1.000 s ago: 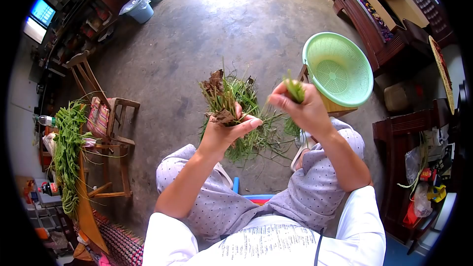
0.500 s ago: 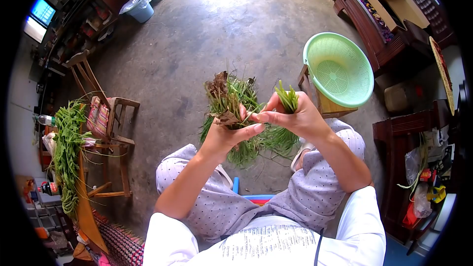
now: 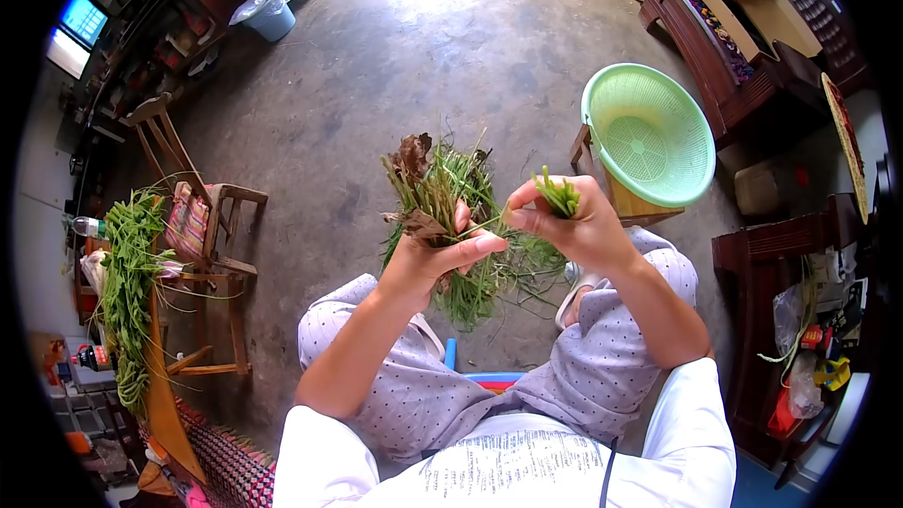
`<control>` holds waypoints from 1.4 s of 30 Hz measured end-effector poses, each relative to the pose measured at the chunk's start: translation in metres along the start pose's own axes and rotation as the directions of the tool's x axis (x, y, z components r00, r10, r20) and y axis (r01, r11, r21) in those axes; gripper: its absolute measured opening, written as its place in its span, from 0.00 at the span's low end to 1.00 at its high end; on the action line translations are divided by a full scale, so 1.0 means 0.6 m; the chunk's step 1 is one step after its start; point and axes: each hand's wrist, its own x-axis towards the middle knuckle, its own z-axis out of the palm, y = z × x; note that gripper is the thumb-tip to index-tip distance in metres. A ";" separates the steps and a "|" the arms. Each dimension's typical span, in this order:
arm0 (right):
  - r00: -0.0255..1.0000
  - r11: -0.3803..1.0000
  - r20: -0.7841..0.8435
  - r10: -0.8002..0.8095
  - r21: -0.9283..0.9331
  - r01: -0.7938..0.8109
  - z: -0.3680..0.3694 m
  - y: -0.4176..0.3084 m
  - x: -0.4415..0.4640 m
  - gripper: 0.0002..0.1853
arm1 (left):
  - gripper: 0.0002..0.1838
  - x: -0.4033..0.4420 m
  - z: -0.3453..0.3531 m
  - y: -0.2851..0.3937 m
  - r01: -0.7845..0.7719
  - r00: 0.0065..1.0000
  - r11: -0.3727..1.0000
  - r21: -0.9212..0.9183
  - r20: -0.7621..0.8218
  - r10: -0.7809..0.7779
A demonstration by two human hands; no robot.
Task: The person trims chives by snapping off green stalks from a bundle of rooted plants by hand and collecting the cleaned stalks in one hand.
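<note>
My left hand (image 3: 435,261) is closed around a thick bunch of garlic chives (image 3: 431,196), whose upturned ends carry brown, withered leaves. A smaller, cleaner bundle of green chive stalks (image 3: 559,194) sits in my closed right hand (image 3: 581,216), cut ends up. The thumb and index finger of that hand pinch one end of a thin stalk (image 3: 486,224), which stretches across to my left hand. Below and behind both hands, a loose heap of chives (image 3: 470,296) lies on the floor, partly hidden by my left hand.
A green plastic colander (image 3: 649,136) rests on a small wooden stool (image 3: 640,210) to the right. At left are a wooden chair (image 3: 235,196) and a board edge heaped with leafy greens (image 3: 136,273). A blue bin (image 3: 271,21) stands at the back left.
My right hand has drawn a little to the right, widening the gap between the hands. The bunch in my left hand has tilted slightly left.
</note>
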 end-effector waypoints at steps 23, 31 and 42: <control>0.997 0.997 -0.064 0.039 -0.070 -0.043 -0.003 -0.032 -0.006 0.08 | 0.16 -0.003 0.002 0.002 0.001 1.000 0.997 -0.075 -0.011 -0.002; 0.987 0.982 0.059 -0.148 0.126 0.140 0.029 0.014 -0.003 0.14 | 0.15 0.000 -0.003 -0.010 0.006 0.999 0.997 -0.082 0.036 -0.003; 0.949 0.930 -0.286 0.131 0.367 -0.018 -0.018 0.000 0.010 0.13 | 0.15 -0.005 0.006 -0.002 0.015 0.994 0.999 0.036 0.107 -0.019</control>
